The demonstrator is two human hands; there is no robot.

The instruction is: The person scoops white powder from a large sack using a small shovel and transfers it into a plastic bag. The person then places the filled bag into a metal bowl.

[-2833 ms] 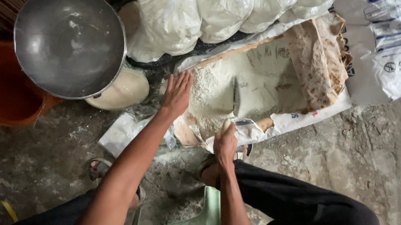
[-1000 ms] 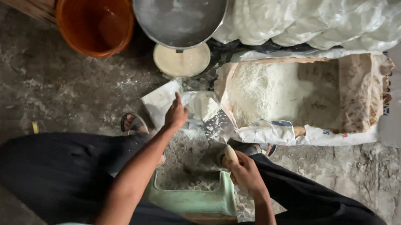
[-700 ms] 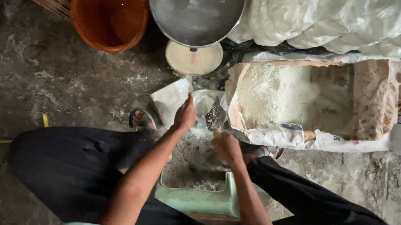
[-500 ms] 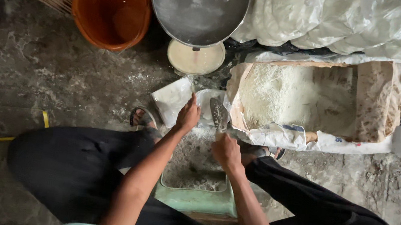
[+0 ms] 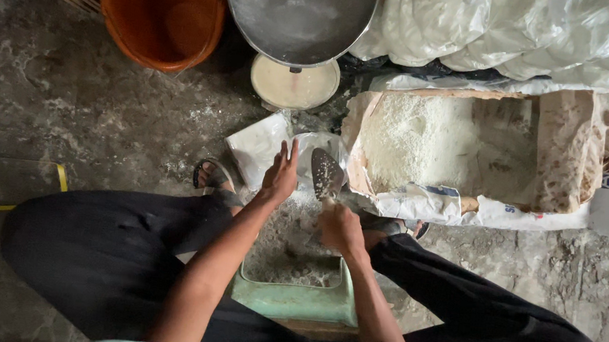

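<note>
Item one: left hand, which I saw with fingers straight and open, pressed against the mouth of a small clear plastic bag lying on the floor.

Item two: right hand, fingers closed round the handle of a metal scoop; the scoop blade stood tilted just beside the left hand, at the bag's opening, with white powder on it.

Item three: large open sack of white powder, lying on its side just beyond the scoop, its paper lip folded back.

Item four: pale green stool between the knees, dusted with powder.

Item five: round metal pan atop a cream-coloured scale base, beyond the small bag.

Item six: orange bucket, left of the pan, near a wooden wall.

Item seven: heap of filled white plastic bags behind the sack.

Item eight: concrete floor, spotted with spilled powder; I noted a sandalled foot beside the left hand.
</note>
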